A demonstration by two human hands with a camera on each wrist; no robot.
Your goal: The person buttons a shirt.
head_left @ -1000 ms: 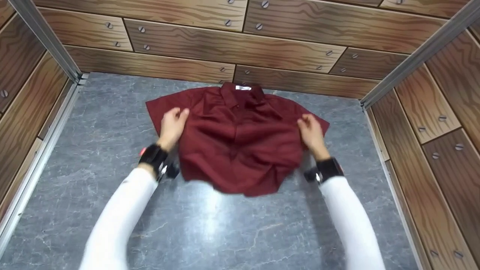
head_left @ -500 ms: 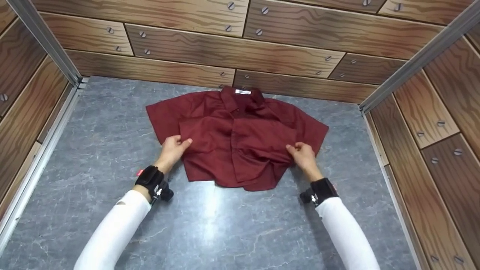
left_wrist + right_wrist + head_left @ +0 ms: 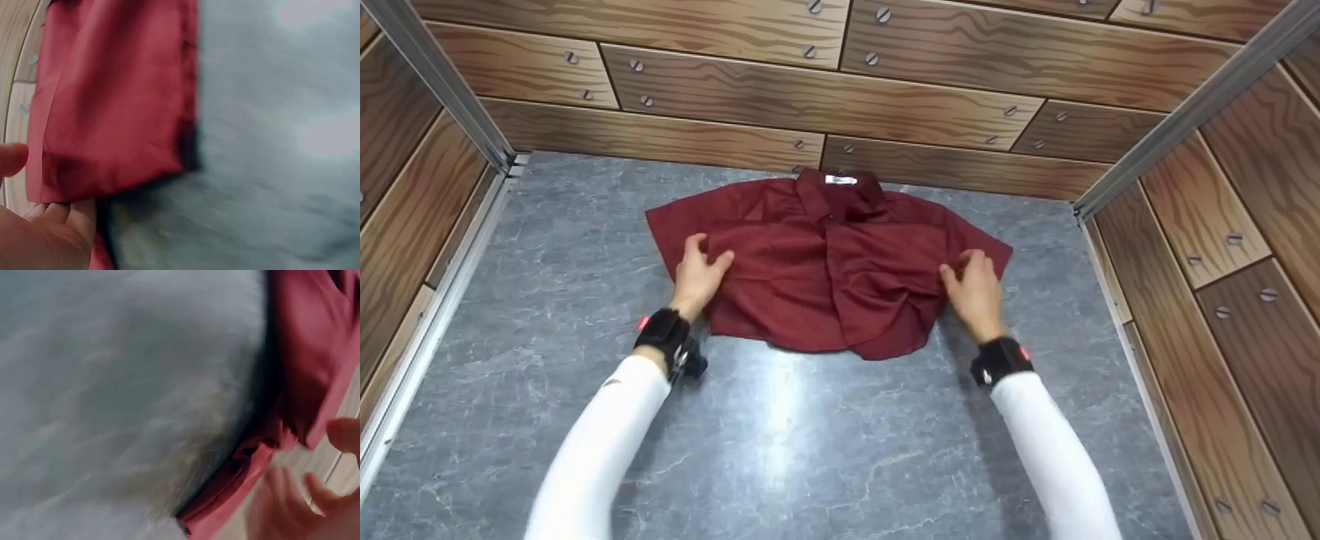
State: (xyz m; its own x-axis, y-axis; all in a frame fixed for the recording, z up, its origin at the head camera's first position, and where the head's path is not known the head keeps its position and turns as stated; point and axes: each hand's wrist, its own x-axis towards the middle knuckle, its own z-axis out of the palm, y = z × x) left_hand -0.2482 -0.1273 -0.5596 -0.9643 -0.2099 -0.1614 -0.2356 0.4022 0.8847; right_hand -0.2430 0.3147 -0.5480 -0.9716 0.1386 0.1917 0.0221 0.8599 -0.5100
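A dark red short-sleeved shirt [image 3: 780, 270] lies on the grey surface with its collar at the back and its lower part folded up over the front. Beside its left edge is my left hand [image 3: 699, 277], thumb and fingers spread apart. In the left wrist view the fingers [image 3: 56, 216] reach under the shirt's edge while the thumb stands off the cloth. At the right edge my right hand [image 3: 976, 296] has a gap between thumb and fingers. The right wrist view shows this hand [image 3: 298, 506] blurred, with no cloth pinched in it.
A wood-patterned panel [image 3: 720, 97] rises just behind the collar. Similar side panels [image 3: 1237, 300] with metal rails stand left and right. The grey marbled surface [image 3: 810, 450] extends in front of the shirt.
Both hands first came toward the body pinching the shirt's sides, then moved back away with thumbs and fingers parted. The shirt's front hem now sits slightly farther back, and the folded layer lies flatter.
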